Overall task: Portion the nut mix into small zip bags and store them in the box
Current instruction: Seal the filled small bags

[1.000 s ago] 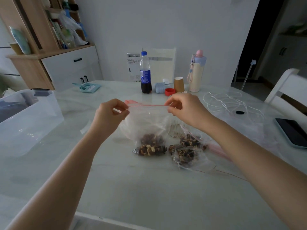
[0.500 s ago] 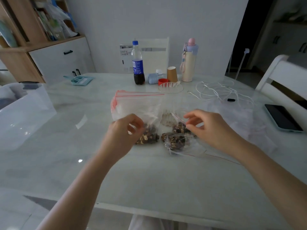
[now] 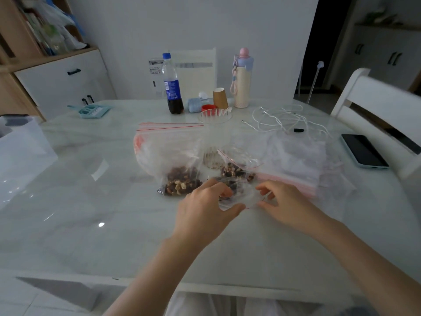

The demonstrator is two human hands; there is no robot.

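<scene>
Box far left on table, well apart from hands. Long way to carry; bag could drop.

Big bag left of middle, nuts at bottom, top looks shut. Could tip if bumped by left hand.

Left hand pinches small bag at near edge. Right hand pinches same edge, just beside.

If zip not pressed all along, nuts spill out. Thin plastic could slip from fingers.
</scene>
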